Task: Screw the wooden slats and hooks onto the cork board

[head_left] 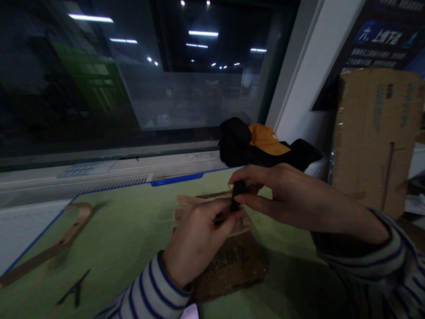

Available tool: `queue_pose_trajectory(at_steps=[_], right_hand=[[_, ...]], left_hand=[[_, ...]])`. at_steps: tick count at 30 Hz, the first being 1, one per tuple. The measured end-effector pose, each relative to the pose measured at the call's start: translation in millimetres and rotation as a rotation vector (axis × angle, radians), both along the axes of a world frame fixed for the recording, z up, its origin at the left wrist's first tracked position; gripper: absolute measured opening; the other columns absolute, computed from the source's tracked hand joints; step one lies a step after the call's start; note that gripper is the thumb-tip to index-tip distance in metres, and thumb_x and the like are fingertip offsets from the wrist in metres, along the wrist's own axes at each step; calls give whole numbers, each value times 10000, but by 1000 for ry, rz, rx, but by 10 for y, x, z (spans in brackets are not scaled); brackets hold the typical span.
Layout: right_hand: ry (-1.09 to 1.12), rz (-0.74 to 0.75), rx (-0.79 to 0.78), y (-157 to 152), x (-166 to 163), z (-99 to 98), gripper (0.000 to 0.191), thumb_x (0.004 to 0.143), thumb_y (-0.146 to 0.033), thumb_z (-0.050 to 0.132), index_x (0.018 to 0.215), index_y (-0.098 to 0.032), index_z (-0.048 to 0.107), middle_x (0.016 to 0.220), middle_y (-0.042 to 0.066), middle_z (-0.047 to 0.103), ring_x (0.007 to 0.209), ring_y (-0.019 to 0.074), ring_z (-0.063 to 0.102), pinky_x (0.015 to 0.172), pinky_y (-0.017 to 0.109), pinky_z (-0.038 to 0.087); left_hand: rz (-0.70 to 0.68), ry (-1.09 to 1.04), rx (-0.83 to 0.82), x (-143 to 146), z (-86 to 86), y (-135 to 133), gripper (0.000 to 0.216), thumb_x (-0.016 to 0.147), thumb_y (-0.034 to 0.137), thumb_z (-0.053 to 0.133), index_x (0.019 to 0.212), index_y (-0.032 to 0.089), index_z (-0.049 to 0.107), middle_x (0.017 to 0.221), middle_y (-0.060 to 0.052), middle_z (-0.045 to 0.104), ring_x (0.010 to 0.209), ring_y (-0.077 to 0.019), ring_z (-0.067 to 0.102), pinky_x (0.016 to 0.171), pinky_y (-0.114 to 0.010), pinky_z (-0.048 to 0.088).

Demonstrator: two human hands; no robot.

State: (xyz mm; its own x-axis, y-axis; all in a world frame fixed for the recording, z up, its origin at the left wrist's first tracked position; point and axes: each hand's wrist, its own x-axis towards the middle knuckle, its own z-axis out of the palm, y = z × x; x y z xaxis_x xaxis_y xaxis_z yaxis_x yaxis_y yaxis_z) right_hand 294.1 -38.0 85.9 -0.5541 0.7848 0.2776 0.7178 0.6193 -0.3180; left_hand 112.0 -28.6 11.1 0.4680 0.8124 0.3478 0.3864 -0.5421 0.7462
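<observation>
Both my hands meet above a green mat. My right hand pinches a small black part between thumb and fingers. My left hand is closed, its fingertips touching the lower end of the same black part. Under the hands lie several thin wooden pieces and a dark brown board. Both sleeves are striped.
A curved wooden piece lies at the left of the mat, with a small dark tool near the front. A black bag with an orange cap sits by the window. A cardboard box stands at the right.
</observation>
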Motion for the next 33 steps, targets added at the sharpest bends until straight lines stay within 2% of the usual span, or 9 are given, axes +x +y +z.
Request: queue_pose_trajectory(at_steps=[4, 17, 26, 33], right_hand=[[-7, -7, -7, -9, -6, 11, 243, 881, -240, 529, 1122, -217, 548, 840, -7, 694, 737, 133, 660, 635, 241, 479], [-34, -21, -9, -21, -5, 2, 241, 896, -263, 519, 1135, -238, 528, 861, -13, 701, 770, 135, 665, 660, 243, 474], [-36, 2, 1, 14, -6, -45, 232, 902, -294, 514, 1129, -249, 508, 816, -34, 678, 705, 117, 643, 628, 229, 465], [-42, -14, 22, 1, -9, -63, 230, 892, -308, 524, 1117, -263, 498, 814, -50, 669, 692, 107, 631, 628, 222, 457]], left_hand=[[-12, 9, -12, -2, 11, 4, 109, 861, 223, 574, 828, 196, 674, 790, 4, 708, 713, -141, 661, 606, -218, 485], [-27, 21, -3, -14, 5, 8, 100, 864, 212, 570, 836, 209, 666, 814, 24, 705, 739, -129, 654, 674, -223, 479], [8, -7, 13, -9, -25, 11, 83, 830, 201, 597, 862, 215, 673, 805, 26, 718, 711, -141, 667, 640, -237, 493], [-7, -29, -10, -36, -71, 42, 117, 842, 240, 615, 940, 243, 680, 906, 29, 727, 808, -152, 674, 732, -259, 500]])
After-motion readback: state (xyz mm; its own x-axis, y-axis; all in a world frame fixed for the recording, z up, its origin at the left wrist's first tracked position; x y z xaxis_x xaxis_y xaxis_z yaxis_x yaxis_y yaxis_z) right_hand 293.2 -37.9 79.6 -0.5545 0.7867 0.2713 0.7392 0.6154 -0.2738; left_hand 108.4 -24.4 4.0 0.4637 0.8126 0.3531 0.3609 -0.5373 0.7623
